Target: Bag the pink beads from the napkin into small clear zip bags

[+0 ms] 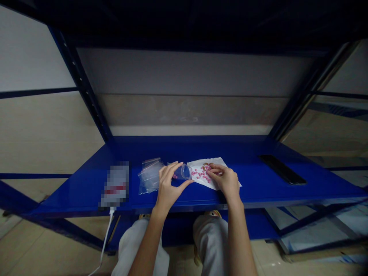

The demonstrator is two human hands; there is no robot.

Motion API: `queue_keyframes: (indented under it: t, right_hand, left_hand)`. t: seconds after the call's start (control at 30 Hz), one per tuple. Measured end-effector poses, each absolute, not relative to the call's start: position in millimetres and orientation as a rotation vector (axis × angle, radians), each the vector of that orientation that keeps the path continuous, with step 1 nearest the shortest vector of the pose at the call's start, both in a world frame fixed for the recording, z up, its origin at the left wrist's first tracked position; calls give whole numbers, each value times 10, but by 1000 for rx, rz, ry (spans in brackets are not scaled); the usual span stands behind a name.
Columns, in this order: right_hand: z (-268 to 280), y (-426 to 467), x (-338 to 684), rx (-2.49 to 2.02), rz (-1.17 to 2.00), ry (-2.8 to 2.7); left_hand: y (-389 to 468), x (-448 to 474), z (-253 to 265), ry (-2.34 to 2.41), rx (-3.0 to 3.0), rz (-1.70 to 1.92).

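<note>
A white sheet of paper lies on the blue shelf, with several small pink beads scattered on it. My left hand holds a small clear plastic cup tipped on its side, its mouth at the paper's left edge; a few pink beads show inside it. My right hand rests on the paper, fingertips touching the beads just right of the cup.
A pile of small clear zip bags lies left of my left hand. Further left sits a blurred white device with a white cable hanging down. A long black object lies at the shelf's right. My knees show below.
</note>
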State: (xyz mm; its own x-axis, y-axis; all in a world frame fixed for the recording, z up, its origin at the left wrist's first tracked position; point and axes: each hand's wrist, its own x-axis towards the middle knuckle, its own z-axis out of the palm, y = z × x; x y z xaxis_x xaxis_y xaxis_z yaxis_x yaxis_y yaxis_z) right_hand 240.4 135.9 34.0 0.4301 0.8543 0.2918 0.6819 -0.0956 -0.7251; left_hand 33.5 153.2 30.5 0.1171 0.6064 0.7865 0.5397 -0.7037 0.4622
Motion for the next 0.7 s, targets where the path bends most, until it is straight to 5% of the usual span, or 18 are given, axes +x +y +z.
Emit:
queue_keyframes:
  t: [0.27,0.7]
  right_hand:
    - [277,1405,2368,-1851,-21,-1216]
    - [403,1377,2365,-1663,127,-1146]
  left_hand:
    - [1528,336,316,1180,2310,1690]
    - [1543,329,311,1172,2303,1722]
